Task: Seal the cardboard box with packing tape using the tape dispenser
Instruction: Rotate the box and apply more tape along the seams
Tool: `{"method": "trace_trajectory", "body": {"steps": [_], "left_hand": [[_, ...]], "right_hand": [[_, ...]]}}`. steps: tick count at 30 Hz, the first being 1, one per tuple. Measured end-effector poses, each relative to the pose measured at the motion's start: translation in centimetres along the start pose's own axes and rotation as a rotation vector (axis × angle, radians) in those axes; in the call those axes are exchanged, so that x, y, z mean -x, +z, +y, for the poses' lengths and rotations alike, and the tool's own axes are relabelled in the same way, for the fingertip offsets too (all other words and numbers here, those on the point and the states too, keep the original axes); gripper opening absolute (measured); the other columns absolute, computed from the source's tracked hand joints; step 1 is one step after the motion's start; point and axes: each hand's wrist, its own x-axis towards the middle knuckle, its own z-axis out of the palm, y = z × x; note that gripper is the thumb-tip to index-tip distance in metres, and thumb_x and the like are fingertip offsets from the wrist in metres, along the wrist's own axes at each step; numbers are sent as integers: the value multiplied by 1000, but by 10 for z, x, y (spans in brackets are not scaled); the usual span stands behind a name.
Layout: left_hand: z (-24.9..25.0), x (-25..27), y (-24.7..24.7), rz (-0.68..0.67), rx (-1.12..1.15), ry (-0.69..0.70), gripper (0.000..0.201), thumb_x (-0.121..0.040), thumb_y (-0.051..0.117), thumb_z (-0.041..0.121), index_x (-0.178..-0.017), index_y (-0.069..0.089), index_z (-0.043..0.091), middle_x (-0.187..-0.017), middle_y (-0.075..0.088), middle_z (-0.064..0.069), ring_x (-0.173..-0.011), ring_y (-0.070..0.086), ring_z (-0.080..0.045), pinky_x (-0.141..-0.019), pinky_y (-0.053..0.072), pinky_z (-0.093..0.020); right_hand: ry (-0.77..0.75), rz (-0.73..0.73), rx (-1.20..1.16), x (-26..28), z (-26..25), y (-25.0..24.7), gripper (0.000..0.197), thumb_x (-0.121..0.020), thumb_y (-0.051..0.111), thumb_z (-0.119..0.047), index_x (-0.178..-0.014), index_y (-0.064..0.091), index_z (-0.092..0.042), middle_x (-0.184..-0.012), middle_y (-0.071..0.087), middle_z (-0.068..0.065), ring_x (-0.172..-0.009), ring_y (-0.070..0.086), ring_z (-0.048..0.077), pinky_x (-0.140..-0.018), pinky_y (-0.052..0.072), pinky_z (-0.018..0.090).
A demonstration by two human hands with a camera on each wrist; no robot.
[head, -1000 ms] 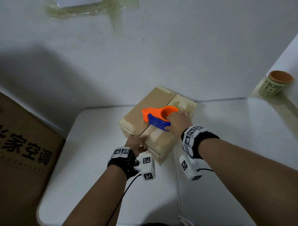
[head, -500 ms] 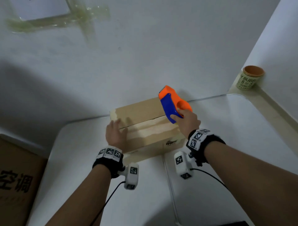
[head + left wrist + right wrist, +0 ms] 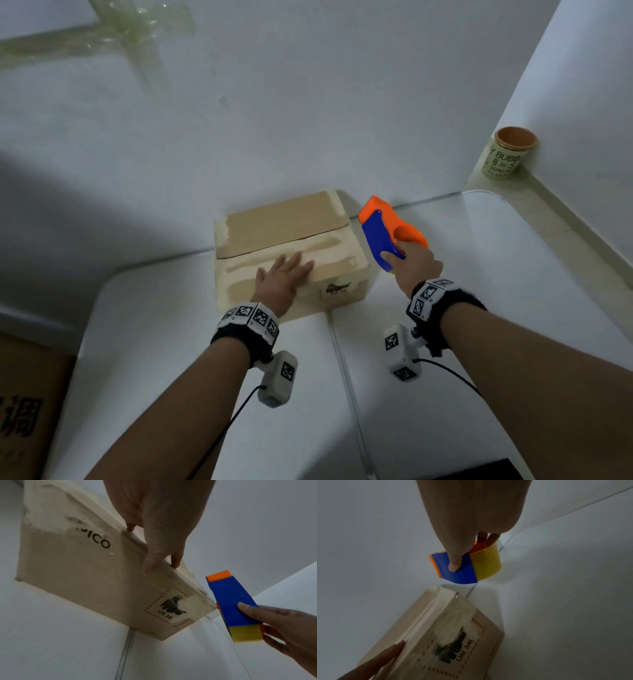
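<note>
Head view: the left hand (image 3: 283, 278) lies flat on the near half of the cardboard box (image 3: 287, 253), fingers straight and slightly spread, their tips reaching toward the centre seam. I judge this pins the flaps and stops the box sliding on the white table (image 3: 479, 308). The box's long axis runs left to right across the view. The right hand (image 3: 416, 265) grips the tape dispenser (image 3: 383, 236) just beyond the box's right end, off the cardboard, its orange nose pointing up and away past the fingertips. A paper cup (image 3: 510, 154) stands well apart on a ledge.

Left wrist view: the left fingers (image 3: 175, 559) press the top edge, straight and together, above the printed side. The dispenser's blue face sits just beside the box's right corner; whether they touch I cannot tell. The right thumb lies on the blue plate, other fingers curled behind the yellow tape roll (image 3: 246, 633).

Right wrist view: 1 thumb presses the blue plate, 2 fingertips (image 3: 482, 536) wrap the roll's far side, clamped on the dispenser. The box lies below, nearer the wrist. The dispenser looks aimed to start a strip at that end.
</note>
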Motion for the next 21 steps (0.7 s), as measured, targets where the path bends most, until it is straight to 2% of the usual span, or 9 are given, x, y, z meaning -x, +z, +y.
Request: {"method": "trace_trajectory", "body": {"steps": [2,4,7,10,12,14,16,19,21], "left_hand": [[-4,-11,-5,29,17,-35,79,-90,43,-2,-146,19,47,-161,8,13,-149,3,-16,-116,8,-58],[-3,-18,-8,61,34,-55,75,-90,43,0,-145,22,47,-160,12,13,-149,7,-17,-116,9,-57],[-1,-26,-13,70,42,-80,67,-89,56,20,-143,26,46,-158,18,12,-145,15,-22,-116,17,-55],[7,-37,-31,38,69,-90,56,-88,56,46,-140,39,37,-153,30,6,-139,27,-27,-113,27,-50],[10,-47,-44,66,104,-45,41,-95,49,39,-133,53,24,-141,50,-2,-129,44,-26,-104,38,-42],[8,-55,-53,123,365,-134,34,-97,45,37,-120,63,20,-119,66,-3,-110,58,-24,-89,43,-31],[2,-63,-54,165,591,-236,27,-96,47,34,-105,68,21,-103,71,-3,-99,64,-24,-85,49,-31],[-4,-71,-52,183,803,-281,21,-94,50,17,-87,68,24,-96,72,-5,-87,67,-22,-90,52,-37],[-6,-74,-52,203,903,-300,25,-94,48,8,-84,67,21,-97,70,-6,-78,63,-18,-91,51,-36]], "right_hand": [[31,-31,22,-10,7,0,24,-94,54,-40,-101,63,-19,-90,64,2,-98,56,33,-90,35,39],[61,-65,38,-22,16,3,29,-92,56,-41,-73,50,-19,-67,46,-3,-83,51,29,-79,37,37],[100,-91,70,-36,25,7,47,-91,59,-34,-56,31,-20,-58,32,-4,-63,44,23,-69,33,30],[121,-139,76,-44,29,10,50,-90,63,-29,-54,29,-23,-57,39,-3,-54,40,18,-69,32,26],[150,-176,98,-51,36,19,39,-90,64,-30,-59,41,-23,-72,53,5,-71,50,25,-71,36,28],[176,-226,138,-58,40,24,12,-90,64,-30,-88,65,-18,-98,63,14,-92,59,31,-79,43,32],[219,-244,197,-62,42,33,35,-91,62,-30,-117,63,-7,-119,63,14,-109,60,32,-91,45,33],[295,-301,252,-68,41,46,42,-98,53,-28,-132,52,-3,-135,54,13,-124,52,28,-102,39,31],[315,-291,234,-72,42,53,42,-100,49,-26,-134,49,-2,-137,53,13,-126,50,27,-102,38,30]]}}
